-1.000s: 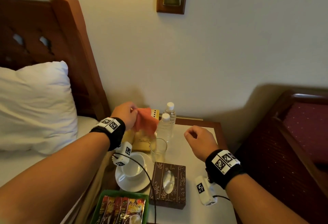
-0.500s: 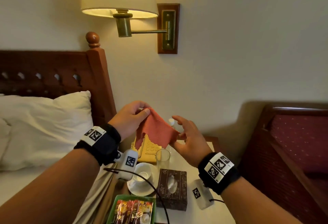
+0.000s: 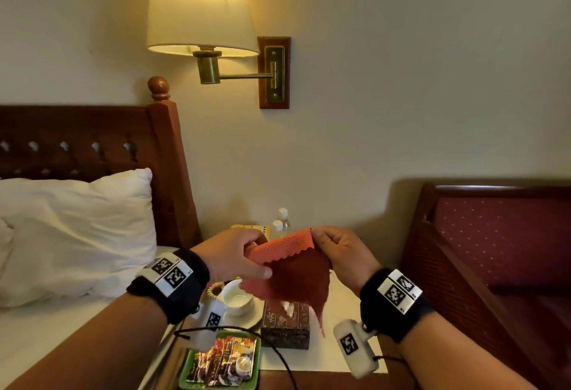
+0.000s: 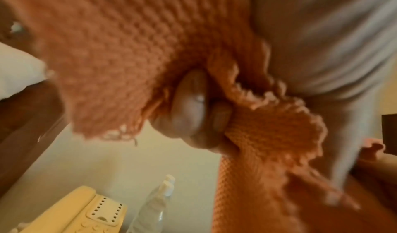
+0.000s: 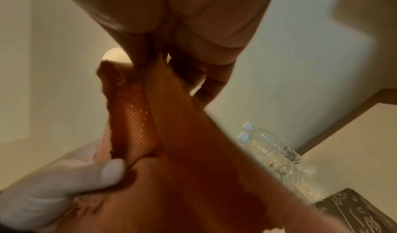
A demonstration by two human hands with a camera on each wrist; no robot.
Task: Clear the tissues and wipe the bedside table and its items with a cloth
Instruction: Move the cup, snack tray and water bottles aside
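Both hands, left hand (image 3: 234, 255) and right hand (image 3: 341, 253), pinch your cloth (image 3: 292, 269) readying it; next, lower it toward the cup (image 3: 236, 298) at 6 o'clock.

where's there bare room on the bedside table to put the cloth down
Bare top shows right of the tissue box, out to the table's right edge. The left side is crowded: cup and saucer, sachet tray, phone and water bottles behind.
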